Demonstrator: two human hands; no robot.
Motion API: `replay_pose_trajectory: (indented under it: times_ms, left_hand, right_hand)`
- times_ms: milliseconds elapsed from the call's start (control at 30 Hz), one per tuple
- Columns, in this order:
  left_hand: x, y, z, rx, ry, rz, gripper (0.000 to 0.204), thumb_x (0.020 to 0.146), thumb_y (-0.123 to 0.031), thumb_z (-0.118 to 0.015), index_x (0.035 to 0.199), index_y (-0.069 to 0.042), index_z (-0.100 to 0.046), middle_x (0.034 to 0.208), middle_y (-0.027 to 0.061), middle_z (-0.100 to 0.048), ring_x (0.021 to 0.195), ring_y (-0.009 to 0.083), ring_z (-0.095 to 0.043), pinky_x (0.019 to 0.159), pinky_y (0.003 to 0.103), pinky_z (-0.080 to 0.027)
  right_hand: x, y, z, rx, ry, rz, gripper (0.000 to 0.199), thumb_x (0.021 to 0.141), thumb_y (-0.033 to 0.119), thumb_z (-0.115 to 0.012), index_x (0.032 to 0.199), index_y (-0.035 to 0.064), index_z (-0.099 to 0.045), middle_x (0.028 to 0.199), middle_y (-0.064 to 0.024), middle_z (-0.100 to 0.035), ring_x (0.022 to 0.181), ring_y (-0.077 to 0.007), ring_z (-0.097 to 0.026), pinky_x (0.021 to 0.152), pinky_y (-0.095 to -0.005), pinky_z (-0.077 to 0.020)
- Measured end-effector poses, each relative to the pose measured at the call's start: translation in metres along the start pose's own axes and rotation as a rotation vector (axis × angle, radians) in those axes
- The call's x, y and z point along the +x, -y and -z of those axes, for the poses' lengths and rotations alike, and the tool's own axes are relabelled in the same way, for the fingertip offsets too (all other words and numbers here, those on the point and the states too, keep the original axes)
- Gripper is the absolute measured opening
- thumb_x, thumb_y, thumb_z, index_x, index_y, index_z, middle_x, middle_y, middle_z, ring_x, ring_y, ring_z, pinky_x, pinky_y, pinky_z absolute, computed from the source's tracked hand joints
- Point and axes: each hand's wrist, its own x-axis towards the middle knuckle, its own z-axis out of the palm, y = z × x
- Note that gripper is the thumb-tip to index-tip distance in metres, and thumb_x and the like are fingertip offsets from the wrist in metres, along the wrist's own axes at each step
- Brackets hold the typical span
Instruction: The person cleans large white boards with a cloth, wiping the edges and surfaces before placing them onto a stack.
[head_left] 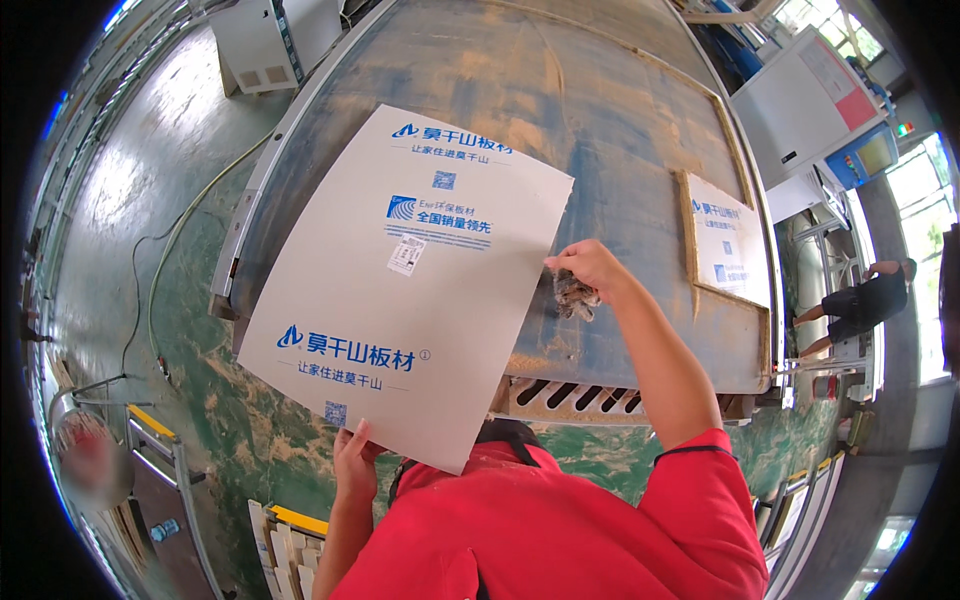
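Observation:
A large white panel (440,290) with blue printing and a small paper label lies slantwise over the machine bed, its near end reaching past the bed's front edge to my body. My left hand (357,458) grips that near edge, thumb on top and fingers partly hidden underneath. At the panel's right edge is my right hand (592,266), closed, with its fingertips touching the edge. A crumpled grey-brown rag (574,297) is bunched in and below the right hand's fingers.
The dusty machine bed (640,130) bears a smaller white board (728,245) on the right. A control cabinet (815,110) stands beyond it, with a person (860,300) at far right. A hose (180,225) crosses the sawdust-strewn green floor (230,430). Strips stand in a rack (285,550) at lower left.

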Motion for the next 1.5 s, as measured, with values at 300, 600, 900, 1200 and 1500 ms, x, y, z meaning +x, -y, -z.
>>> replay_pose_trajectory:
  times_ms: [300, 600, 900, 1200, 1500]
  left_hand:
    - [-0.002, 0.003, 0.0, 0.012, 0.011, 0.005, 0.04, 0.094, -0.023, -0.056, 0.126, -0.003, -0.044, 0.115, 0.0105, -0.06, 0.097, 0.0238, -0.064, 0.076, 0.039, -0.055]
    - [-0.008, -0.001, 0.0, 0.042, 0.013, 0.007, 0.038, 0.095, -0.022, -0.053, 0.126, -0.002, -0.043, 0.115, 0.0116, -0.06, 0.098, 0.0246, -0.064, 0.076, 0.04, -0.055]
    - [0.0, 0.014, 0.016, 0.052, 0.022, 0.017, 0.042, 0.095, -0.021, -0.051, 0.131, -0.003, -0.041, 0.116, 0.0101, -0.06, 0.097, 0.0229, -0.064, 0.076, 0.038, -0.055]
    - [0.006, 0.011, 0.018, 0.097, 0.107, 0.03, 0.041, 0.098, -0.024, -0.047, 0.133, -0.004, -0.04, 0.119, 0.0112, -0.06, 0.1, 0.0227, -0.064, 0.079, 0.038, -0.055]
    - [0.003, 0.004, 0.009, 0.104, 0.121, 0.041, 0.039, 0.097, -0.025, -0.051, 0.128, -0.003, -0.044, 0.115, 0.011, -0.06, 0.095, 0.0213, -0.065, 0.078, 0.036, -0.054]
  right_hand:
    - [0.0, 0.004, -0.003, -0.008, -0.062, -0.091, 0.017, 0.078, 0.013, -0.073, 0.082, -0.0025, -0.067, 0.068, -0.0058, -0.057, 0.06, -0.0177, -0.051, 0.053, -0.0367, -0.0408]
    - [-0.02, 0.009, -0.009, -0.218, -0.061, 0.056, 0.018, 0.081, 0.015, -0.068, 0.079, -0.0029, -0.065, 0.07, -0.0082, -0.06, 0.062, -0.0177, -0.053, 0.054, -0.0354, -0.0432]
    - [-0.071, -0.011, -0.027, -0.037, -0.049, 0.059, 0.012, 0.081, 0.012, -0.067, 0.078, 0.0004, -0.064, 0.067, -0.0053, -0.06, 0.062, -0.0131, -0.053, 0.058, -0.0311, -0.0449]
    - [-0.169, -0.088, -0.115, -0.311, 0.268, 0.059, 0.039, 0.084, 0.031, -0.071, 0.095, -0.0058, -0.064, 0.07, -0.01, -0.063, 0.066, -0.0111, -0.056, 0.06, -0.0275, -0.0455]
    - [-0.174, -0.102, -0.137, 0.03, 0.113, 0.082, 0.023, 0.083, 0.022, -0.069, 0.083, -0.0018, -0.068, 0.073, -0.01, -0.065, 0.065, -0.016, -0.059, 0.06, -0.033, -0.046]
